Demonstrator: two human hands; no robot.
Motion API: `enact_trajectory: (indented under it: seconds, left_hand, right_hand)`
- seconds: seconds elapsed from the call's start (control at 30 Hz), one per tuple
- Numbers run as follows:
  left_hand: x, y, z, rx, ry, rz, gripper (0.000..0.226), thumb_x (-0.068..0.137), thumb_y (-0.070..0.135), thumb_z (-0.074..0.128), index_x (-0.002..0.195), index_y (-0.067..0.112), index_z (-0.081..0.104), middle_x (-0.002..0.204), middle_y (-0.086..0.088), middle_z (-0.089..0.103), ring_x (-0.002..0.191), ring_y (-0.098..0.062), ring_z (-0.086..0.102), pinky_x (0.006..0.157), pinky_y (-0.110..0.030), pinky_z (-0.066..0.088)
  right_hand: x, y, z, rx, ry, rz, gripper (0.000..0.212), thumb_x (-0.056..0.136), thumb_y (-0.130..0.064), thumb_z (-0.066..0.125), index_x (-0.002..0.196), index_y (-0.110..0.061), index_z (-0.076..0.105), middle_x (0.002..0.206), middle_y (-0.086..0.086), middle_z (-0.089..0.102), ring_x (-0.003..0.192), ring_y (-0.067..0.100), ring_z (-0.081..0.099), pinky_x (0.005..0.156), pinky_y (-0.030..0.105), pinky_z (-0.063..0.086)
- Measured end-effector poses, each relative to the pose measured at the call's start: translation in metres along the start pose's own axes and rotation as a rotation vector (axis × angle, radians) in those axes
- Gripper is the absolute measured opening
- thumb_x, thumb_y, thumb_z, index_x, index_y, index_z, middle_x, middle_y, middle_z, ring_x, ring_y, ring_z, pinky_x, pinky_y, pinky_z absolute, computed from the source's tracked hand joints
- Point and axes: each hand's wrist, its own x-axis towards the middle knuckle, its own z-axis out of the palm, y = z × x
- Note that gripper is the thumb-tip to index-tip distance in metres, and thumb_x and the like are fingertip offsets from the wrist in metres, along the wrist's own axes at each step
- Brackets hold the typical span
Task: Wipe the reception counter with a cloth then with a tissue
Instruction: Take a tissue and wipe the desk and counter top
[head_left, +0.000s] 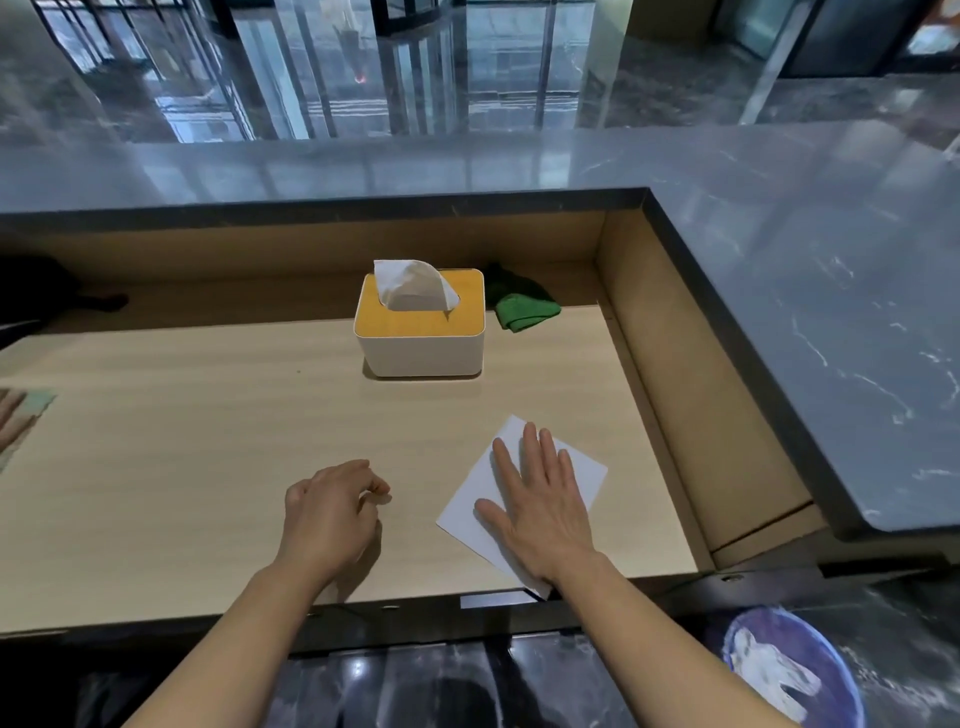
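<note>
A flat white tissue (470, 506) lies on the light wooden counter (208, 441), near its front right. My right hand (540, 506) presses on it with straight, spread fingers. My left hand (330, 512) hovers just left of the tissue, its fingers loosely curled and holding nothing. A white tissue box (420, 338) with an orange lid stands at the back middle, a tissue sticking out of its slot. A crumpled green cloth (524, 309) lies to the right of the box, against the back wall.
A raised dark marble ledge (831, 322) borders the counter at the back and right. A blue basin (795, 670) with a white rag sits on the floor at the lower right. A paper (26, 423) lies at the left edge.
</note>
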Motion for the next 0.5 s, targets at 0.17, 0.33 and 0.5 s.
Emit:
enact_trajectory:
  seconds: [0.17,0.33,0.5]
  left_hand:
    - [0.002,-0.036,-0.008,-0.025,0.028,-0.022,0.024,0.087,0.014,0.055,0.099,0.029,0.07,0.126,0.01,0.061,0.123,-0.016,0.052,0.095,-0.032,0.032]
    - [-0.002,-0.072,-0.021,-0.119,0.142,-0.092,0.021,0.084,0.009,0.062,0.096,0.023,0.071,0.119,0.006,0.066,0.116,-0.021,0.058,0.087,-0.03,0.036]
    - [-0.011,-0.119,-0.031,-0.129,0.185,-0.177,0.028,0.089,0.009,0.057,0.113,0.018,0.067,0.128,0.0,0.062,0.121,-0.024,0.055,0.095,-0.034,0.037]
  right_hand:
    - [0.019,-0.025,0.027,-0.058,0.002,0.187,0.073,0.082,-0.068,-0.013,0.143,-0.03,-0.029,0.147,0.009,-0.041,0.139,0.029,-0.036,0.113,0.045,-0.022]
    - [0.042,-0.1,0.041,-0.025,0.039,0.164,0.074,0.081,-0.065,-0.019,0.145,-0.028,-0.024,0.151,0.014,-0.034,0.137,0.031,-0.037,0.112,0.048,-0.021]
    - [0.06,-0.209,0.071,-0.031,-0.058,-0.137,0.064,0.096,-0.06,0.006,0.15,-0.031,-0.014,0.152,0.013,-0.033,0.138,0.032,-0.037,0.113,0.049,-0.022]
